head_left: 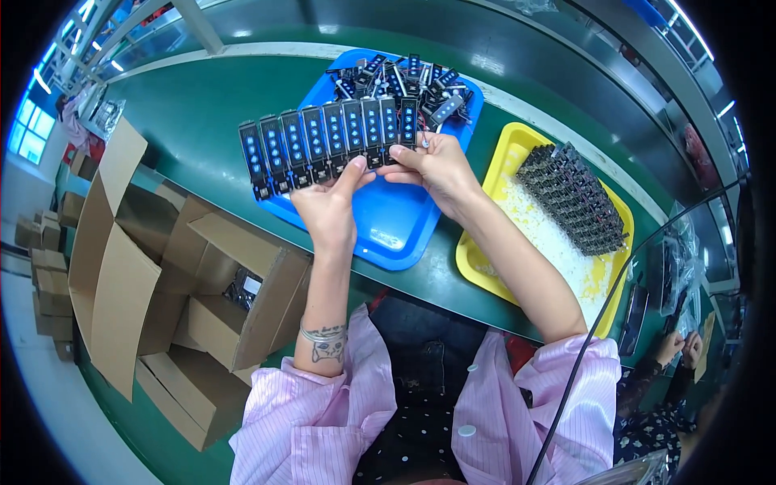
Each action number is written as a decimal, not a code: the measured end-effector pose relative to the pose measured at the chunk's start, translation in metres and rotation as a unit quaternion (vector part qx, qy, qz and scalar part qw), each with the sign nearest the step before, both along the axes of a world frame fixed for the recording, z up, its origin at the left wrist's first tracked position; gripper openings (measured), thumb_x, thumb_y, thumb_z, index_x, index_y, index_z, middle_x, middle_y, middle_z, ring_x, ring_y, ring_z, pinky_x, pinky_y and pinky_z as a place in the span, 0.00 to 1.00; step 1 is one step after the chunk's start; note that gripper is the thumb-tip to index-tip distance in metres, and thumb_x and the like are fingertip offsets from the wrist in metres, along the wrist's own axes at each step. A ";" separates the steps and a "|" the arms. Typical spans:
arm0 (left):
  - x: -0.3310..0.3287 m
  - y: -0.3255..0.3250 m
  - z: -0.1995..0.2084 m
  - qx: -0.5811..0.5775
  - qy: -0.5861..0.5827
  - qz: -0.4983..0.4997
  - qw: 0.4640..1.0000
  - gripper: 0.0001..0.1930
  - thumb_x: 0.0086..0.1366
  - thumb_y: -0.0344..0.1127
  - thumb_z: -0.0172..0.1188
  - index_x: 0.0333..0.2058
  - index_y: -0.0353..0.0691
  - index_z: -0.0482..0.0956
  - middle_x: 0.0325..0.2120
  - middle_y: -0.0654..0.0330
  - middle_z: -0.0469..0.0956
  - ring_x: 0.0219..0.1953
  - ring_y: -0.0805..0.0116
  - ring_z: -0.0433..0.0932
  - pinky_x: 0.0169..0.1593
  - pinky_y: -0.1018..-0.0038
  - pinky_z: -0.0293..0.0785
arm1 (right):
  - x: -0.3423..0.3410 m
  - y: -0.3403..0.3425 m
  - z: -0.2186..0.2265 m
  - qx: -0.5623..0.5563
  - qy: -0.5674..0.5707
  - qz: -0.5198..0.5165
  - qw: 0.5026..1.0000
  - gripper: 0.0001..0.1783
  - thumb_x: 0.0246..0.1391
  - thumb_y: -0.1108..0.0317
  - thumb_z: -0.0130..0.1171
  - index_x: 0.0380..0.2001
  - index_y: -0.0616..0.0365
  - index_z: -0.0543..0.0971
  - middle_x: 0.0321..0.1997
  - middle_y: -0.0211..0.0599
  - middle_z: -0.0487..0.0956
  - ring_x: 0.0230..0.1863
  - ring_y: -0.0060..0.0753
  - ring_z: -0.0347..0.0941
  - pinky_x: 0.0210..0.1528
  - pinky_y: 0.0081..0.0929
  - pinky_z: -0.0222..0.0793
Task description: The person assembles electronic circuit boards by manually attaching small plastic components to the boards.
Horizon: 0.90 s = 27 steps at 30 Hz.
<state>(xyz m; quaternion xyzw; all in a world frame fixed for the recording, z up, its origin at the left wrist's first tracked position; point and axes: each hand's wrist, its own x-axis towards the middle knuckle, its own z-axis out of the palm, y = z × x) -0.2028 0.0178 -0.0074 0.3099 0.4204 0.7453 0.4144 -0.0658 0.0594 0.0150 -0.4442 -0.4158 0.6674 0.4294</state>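
Observation:
A fanned row of slim black rectangular pieces (314,133), each with a line of small pale-blue marks, is held up over the blue tray (392,242). My left hand (327,202) grips its lower edge near the middle, thumb pressed on the front. Farther right, my right hand (436,168) pinches the row's lower right part with thumb and fingers. A thin wire with a pale end shows beside the right fingers. Behind the row, a heap of similar loose black pieces (412,77) lies at the tray's far end. The fingers behind the row are partly hidden.
On the right, a yellow tray (505,149) holds a stacked block of dark pieces (574,198) and white bits. Open cardboard boxes (121,299) stand at left. A dark cable (598,331) crosses the right side. Another person's hands (681,349) are at far right.

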 end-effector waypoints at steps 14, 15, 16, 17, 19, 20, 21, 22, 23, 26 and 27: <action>-0.014 0.010 -0.014 -0.050 -0.043 -0.046 0.997 0.11 0.57 0.19 0.64 0.40 0.27 0.78 0.33 0.51 0.81 0.30 0.67 0.82 0.33 0.72 0.85 | -0.018 0.014 -0.017 -0.010 0.029 -0.031 0.999 0.12 0.50 0.80 0.65 0.39 0.68 0.79 0.35 0.41 0.83 0.30 0.26 0.81 0.28 0.16 0.80; -0.015 0.010 -0.017 -0.071 -0.053 -0.072 0.993 0.10 0.58 0.20 0.65 0.39 0.28 0.78 0.32 0.53 0.81 0.29 0.68 0.82 0.32 0.73 0.84 | -0.017 0.015 -0.018 -0.016 0.043 -0.027 0.999 0.12 0.49 0.81 0.66 0.39 0.68 0.79 0.35 0.41 0.83 0.30 0.25 0.80 0.28 0.16 0.80; -0.012 0.008 -0.018 -0.076 -0.007 -0.033 0.997 0.09 0.57 0.22 0.66 0.38 0.29 0.80 0.29 0.55 0.82 0.27 0.71 0.81 0.29 0.77 0.80 | -0.018 0.015 -0.018 -0.021 0.032 -0.038 0.999 0.12 0.46 0.82 0.67 0.37 0.67 0.79 0.33 0.40 0.83 0.28 0.25 0.80 0.27 0.17 0.80; -0.011 0.007 -0.017 -0.077 -0.006 -0.033 0.996 0.09 0.57 0.22 0.66 0.38 0.29 0.80 0.29 0.55 0.82 0.27 0.71 0.81 0.29 0.77 0.80 | -0.018 0.014 -0.017 -0.023 0.033 -0.038 0.999 0.12 0.46 0.82 0.67 0.37 0.67 0.79 0.33 0.40 0.83 0.28 0.25 0.80 0.27 0.17 0.80; -0.009 0.006 -0.018 -0.066 0.146 0.000 0.987 0.06 0.57 0.22 0.66 0.34 0.30 0.82 0.27 0.57 0.82 0.25 0.72 0.81 0.27 0.79 0.77 | -0.019 0.013 -0.015 -0.021 -0.067 -0.051 0.996 0.15 0.46 0.81 0.68 0.38 0.65 0.78 0.34 0.38 0.83 0.30 0.24 0.80 0.29 0.17 0.80; -0.005 0.007 -0.017 -0.072 0.175 0.026 0.982 0.03 0.56 0.23 0.67 0.28 0.30 0.82 0.23 0.57 0.82 0.22 0.73 0.80 0.26 0.78 0.75 | -0.019 0.013 -0.016 -0.023 -0.068 -0.053 0.996 0.15 0.46 0.81 0.68 0.38 0.65 0.78 0.34 0.38 0.83 0.30 0.24 0.80 0.29 0.17 0.80; -0.004 0.007 -0.017 -0.073 0.175 0.023 0.982 0.03 0.56 0.23 0.67 0.28 0.30 0.82 0.23 0.57 0.82 0.22 0.73 0.80 0.26 0.78 0.75 | -0.021 0.012 -0.018 -0.009 -0.075 -0.074 0.994 0.14 0.45 0.82 0.68 0.37 0.66 0.79 0.33 0.38 0.83 0.28 0.24 0.80 0.27 0.16 0.79; -0.004 0.007 -0.016 -0.103 0.250 0.045 0.962 0.03 0.56 0.23 0.67 0.27 0.29 0.83 0.22 0.57 0.82 0.21 0.73 0.80 0.25 0.77 0.75 | -0.023 0.011 -0.019 0.006 -0.081 -0.093 0.992 0.14 0.44 0.82 0.69 0.36 0.66 0.79 0.32 0.38 0.83 0.26 0.23 0.79 0.25 0.16 0.77; -0.004 0.007 -0.016 -0.133 0.323 0.066 0.935 0.04 0.55 0.24 0.67 0.26 0.28 0.83 0.21 0.56 0.82 0.20 0.74 0.80 0.25 0.76 0.74 | -0.023 0.011 -0.018 0.005 -0.081 -0.094 0.992 0.14 0.44 0.82 0.69 0.36 0.66 0.79 0.32 0.38 0.83 0.26 0.23 0.79 0.25 0.16 0.77; -0.006 0.013 -0.020 -0.099 0.301 0.071 0.946 0.06 0.56 0.25 0.67 0.26 0.27 0.83 0.20 0.56 0.82 0.19 0.74 0.80 0.23 0.76 0.73 | -0.027 0.010 -0.017 0.021 -0.099 -0.100 0.990 0.13 0.43 0.83 0.68 0.35 0.66 0.80 0.31 0.39 0.83 0.25 0.22 0.78 0.23 0.15 0.74; -0.008 0.014 -0.021 -0.097 0.284 0.068 0.951 0.06 0.57 0.26 0.67 0.25 0.28 0.83 0.20 0.57 0.81 0.20 0.75 0.79 0.22 0.78 0.73 | -0.031 0.010 -0.022 0.038 -0.110 -0.112 0.987 0.12 0.43 0.83 0.68 0.34 0.66 0.80 0.31 0.38 0.83 0.24 0.22 0.78 0.22 0.16 0.73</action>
